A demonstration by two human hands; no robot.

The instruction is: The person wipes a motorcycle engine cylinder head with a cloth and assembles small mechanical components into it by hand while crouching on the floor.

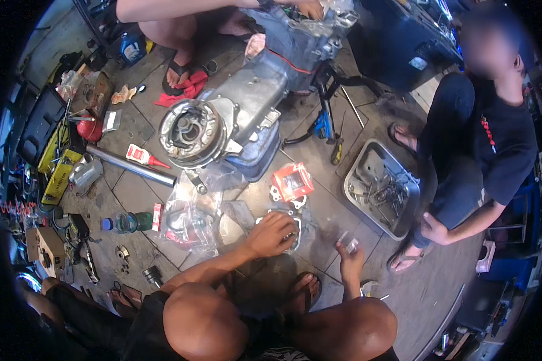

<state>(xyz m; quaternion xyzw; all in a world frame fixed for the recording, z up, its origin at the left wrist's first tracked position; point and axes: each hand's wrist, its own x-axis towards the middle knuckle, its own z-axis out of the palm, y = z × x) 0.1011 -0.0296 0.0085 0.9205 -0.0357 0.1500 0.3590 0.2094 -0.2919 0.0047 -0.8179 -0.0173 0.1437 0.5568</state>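
Observation:
My left hand [273,234] is curled over a small metal engine part [297,238] low over the floor, its fingers hiding most of it. Between the thumb and fingers of my right hand [351,265] is a small pale piece [349,244], too blurred to name. Just beyond my left hand lie a red-and-white packet [292,181] and a thin gasket-like plate [276,194]. Clear plastic bags [190,219] are spread to the left of it. Farther off stands a large engine case [253,87] with a round brake drum assembly [190,132] at its near end.
A metal tray [350,195] of small parts sits at right, beside a seated person [494,138]. Another person's hand [310,8] touches the engine's far end. A red-capped tube [144,156], metal pipe [132,165], green bottle [132,222] and yellow toolbox [59,174] lie at left.

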